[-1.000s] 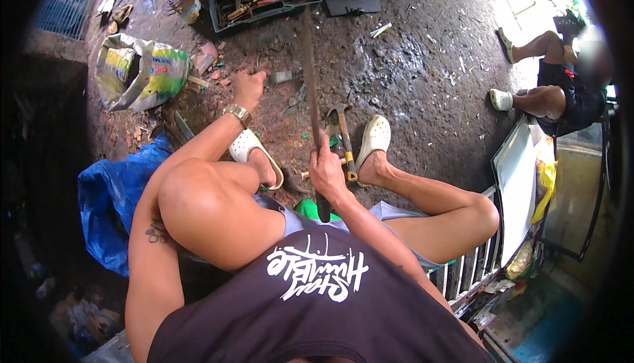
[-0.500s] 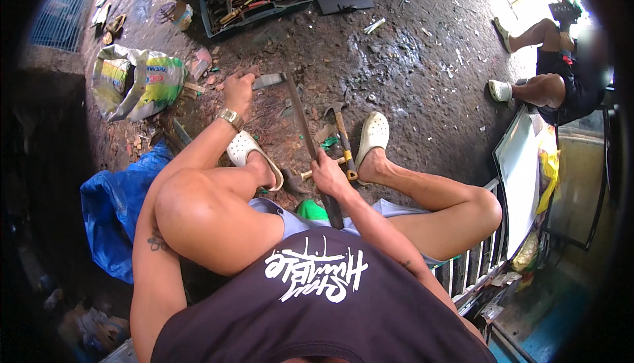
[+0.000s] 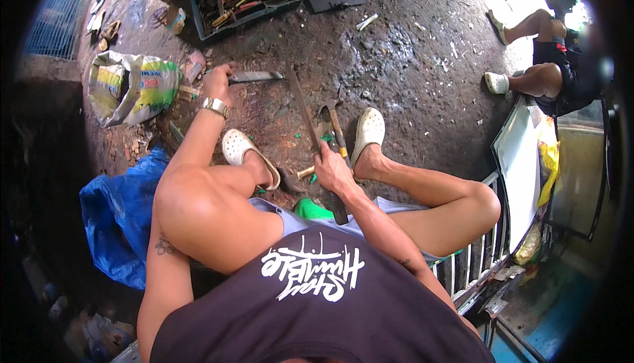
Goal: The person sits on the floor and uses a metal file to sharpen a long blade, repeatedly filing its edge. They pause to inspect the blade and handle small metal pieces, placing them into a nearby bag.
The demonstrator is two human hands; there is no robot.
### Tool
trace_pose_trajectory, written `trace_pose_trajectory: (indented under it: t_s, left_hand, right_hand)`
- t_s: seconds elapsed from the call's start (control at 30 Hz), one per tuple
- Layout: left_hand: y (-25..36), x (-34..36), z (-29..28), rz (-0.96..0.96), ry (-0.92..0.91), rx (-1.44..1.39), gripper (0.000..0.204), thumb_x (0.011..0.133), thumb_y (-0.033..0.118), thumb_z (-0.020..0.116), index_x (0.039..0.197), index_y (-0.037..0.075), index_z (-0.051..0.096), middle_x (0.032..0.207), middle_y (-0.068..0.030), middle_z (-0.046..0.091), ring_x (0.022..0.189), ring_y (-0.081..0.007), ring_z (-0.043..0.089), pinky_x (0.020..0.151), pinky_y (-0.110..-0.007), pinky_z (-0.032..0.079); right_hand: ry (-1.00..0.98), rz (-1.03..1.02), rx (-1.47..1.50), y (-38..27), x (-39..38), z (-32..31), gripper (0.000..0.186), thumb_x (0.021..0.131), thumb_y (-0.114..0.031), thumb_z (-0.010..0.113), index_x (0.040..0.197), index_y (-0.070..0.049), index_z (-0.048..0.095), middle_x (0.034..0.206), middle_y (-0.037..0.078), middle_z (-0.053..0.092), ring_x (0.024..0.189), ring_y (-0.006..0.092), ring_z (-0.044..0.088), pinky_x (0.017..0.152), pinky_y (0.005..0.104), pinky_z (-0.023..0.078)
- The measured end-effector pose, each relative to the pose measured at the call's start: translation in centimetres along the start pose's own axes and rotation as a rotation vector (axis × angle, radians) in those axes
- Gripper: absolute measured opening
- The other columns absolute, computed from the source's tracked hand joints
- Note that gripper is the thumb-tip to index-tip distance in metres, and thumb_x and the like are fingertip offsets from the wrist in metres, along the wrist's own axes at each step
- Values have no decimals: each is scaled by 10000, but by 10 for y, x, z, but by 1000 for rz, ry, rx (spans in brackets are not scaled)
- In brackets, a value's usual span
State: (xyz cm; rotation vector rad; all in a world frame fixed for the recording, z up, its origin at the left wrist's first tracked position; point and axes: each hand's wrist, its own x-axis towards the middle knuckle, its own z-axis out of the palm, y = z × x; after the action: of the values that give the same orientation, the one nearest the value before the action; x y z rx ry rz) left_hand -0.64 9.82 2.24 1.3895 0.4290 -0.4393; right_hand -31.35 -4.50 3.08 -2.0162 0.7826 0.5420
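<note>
Left hand (image 3: pixel 218 82): fingers closed on one end of a flat, thin metal blade (image 3: pixel 256 76), dull grey, lying nearly level in the upper left-centre of the frame; a metal-banded watch (image 3: pixel 216 105) circles the wrist.
Right hand (image 3: pixel 334 173): at frame centre, well apart from the other, wrapped around a long bar (image 3: pixel 302 107).
Long bar: straight, flat-sided, dark brown and slanting; its upper end sits just beside the blade's free end, though I can't tell from here whether they touch.
Claw hammer (image 3: pixel 338 132): curved metal head, yellow-and-black handle, on the ground right of the bar.
Ground (image 3: pixel 422 86): dark, rough, gritty, with a wet sheen at upper centre.
Toolbox (image 3: pixel 290 4): boxy, dark blue, open, crammed with hand tools, at the top.
Sack (image 3: pixel 148 86): crumpled, printed white, green and yellow, gaping at upper left.
Sheet (image 3: pixel 119 211): blue, creased, heaped at lower left.
</note>
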Motion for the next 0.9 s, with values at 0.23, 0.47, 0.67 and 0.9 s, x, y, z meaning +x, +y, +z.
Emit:
trace_pose_trajectory:
  t_s: [0.23,0.47,0.67,0.9]
  left_hand:
    - [2,4,2,7,12,39,252,771,8,571,984,-20,702,1089,-146,620,1008,-316,582,809,-574,529]
    - [14,-3,-12,-101,-156,-69,336,788,-4,550,1112,-25,636,1270,-167,560,1233,-312,510,871,-612,510]
    - [31,-8,-27,-72,-174,-10,368,796,-23,543,1161,-49,584,1275,-189,570,1207,-315,543,858,-582,535]
    - [30,1,-35,-49,-252,37,250,773,-75,567,1007,-4,622,1196,-131,613,1135,-293,599,819,-575,543]
  right_hand:
    - [-14,-85,52,10,2,9,487,976,-226,436,1421,-29,408,952,379,641,952,534,622,884,599,456]
    - [76,-18,-10,22,-18,3,518,996,-288,450,1456,-54,397,945,355,661,941,516,638,865,587,475]
    - [33,-63,3,15,-26,0,477,1025,-324,428,1433,-77,418,883,332,667,884,511,646,812,599,476]
    - [24,-51,-35,27,37,44,426,999,-299,414,1322,-28,480,1037,362,643,1011,535,606,903,608,466]
